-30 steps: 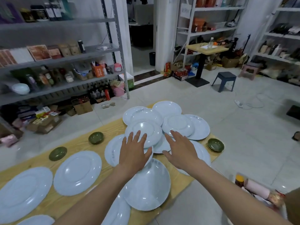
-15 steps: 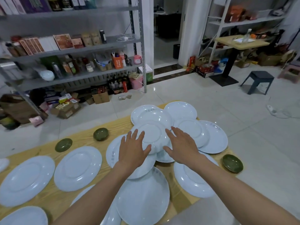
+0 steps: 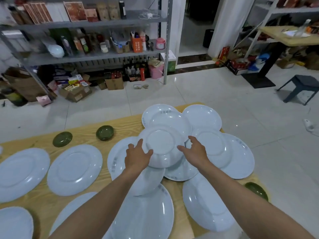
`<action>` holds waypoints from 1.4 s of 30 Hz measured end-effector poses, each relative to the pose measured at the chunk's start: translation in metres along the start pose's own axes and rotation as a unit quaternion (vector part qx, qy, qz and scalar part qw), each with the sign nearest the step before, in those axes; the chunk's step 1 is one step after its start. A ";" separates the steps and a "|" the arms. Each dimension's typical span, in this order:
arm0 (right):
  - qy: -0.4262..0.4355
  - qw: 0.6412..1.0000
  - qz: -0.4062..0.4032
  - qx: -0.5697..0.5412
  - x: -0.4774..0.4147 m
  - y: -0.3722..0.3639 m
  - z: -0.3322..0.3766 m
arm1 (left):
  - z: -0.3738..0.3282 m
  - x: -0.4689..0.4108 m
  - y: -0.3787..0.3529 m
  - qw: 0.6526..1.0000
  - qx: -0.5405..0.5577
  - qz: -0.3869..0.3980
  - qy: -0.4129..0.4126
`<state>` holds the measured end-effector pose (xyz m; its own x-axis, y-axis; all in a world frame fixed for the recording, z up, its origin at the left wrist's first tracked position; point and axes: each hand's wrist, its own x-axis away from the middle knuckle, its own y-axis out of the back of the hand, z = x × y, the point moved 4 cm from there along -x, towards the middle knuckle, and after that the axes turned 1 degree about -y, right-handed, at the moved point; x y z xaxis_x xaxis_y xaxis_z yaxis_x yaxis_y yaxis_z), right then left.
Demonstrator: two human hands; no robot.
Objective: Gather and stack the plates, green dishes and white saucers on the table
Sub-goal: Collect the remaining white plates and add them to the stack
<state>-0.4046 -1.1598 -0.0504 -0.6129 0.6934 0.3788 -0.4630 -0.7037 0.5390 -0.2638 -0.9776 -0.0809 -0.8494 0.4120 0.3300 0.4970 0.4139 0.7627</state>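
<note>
Many white plates lie spread and overlapping on a wooden table (image 3: pixel 39 141). Both my hands are at one white plate (image 3: pixel 161 144) in the middle of the overlapping cluster. My left hand (image 3: pixel 137 156) grips its left rim and my right hand (image 3: pixel 195 150) its right rim, and the plate looks tilted up off the ones beneath. More plates lie behind (image 3: pixel 202 117) and to the right (image 3: pixel 240 156). Two big plates (image 3: pixel 74 167) rest flat on the left. Small green dishes sit at the far left (image 3: pixel 62 139), beside it (image 3: pixel 105 132) and at the right edge (image 3: pixel 256 190).
Two large plates (image 3: pixel 143 218) lie near the table's front edge under my forearms. Beyond the table is tiled floor, metal shelving (image 3: pixel 165 40) full of goods, cardboard boxes (image 3: pixel 76 93) on the floor and a dark stool (image 3: pixel 300 87) at the right.
My hands moved from hovering over the cluster to either side of the middle plate and closed on its rims. The plate has tipped up. The view has shifted left and closer.
</note>
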 end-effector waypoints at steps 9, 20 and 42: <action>-0.103 0.989 0.055 -0.091 -0.049 -0.029 -0.030 | 0.019 -0.031 -0.033 0.984 0.117 0.000 0.131; -0.123 0.988 0.062 -0.062 -0.077 -0.048 -0.034 | 0.022 -0.044 -0.038 0.974 0.162 -0.039 0.150; -0.010 0.991 -0.045 -0.129 -0.035 -0.008 0.010 | -0.009 -0.019 0.018 0.951 0.268 -0.147 0.048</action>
<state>-0.3731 -1.1766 -0.0606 -0.5498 0.7562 0.3547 -0.6647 -0.6533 0.3624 -0.2400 -0.9849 -0.0684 -0.9651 0.1499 0.2149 0.2333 0.8649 0.4444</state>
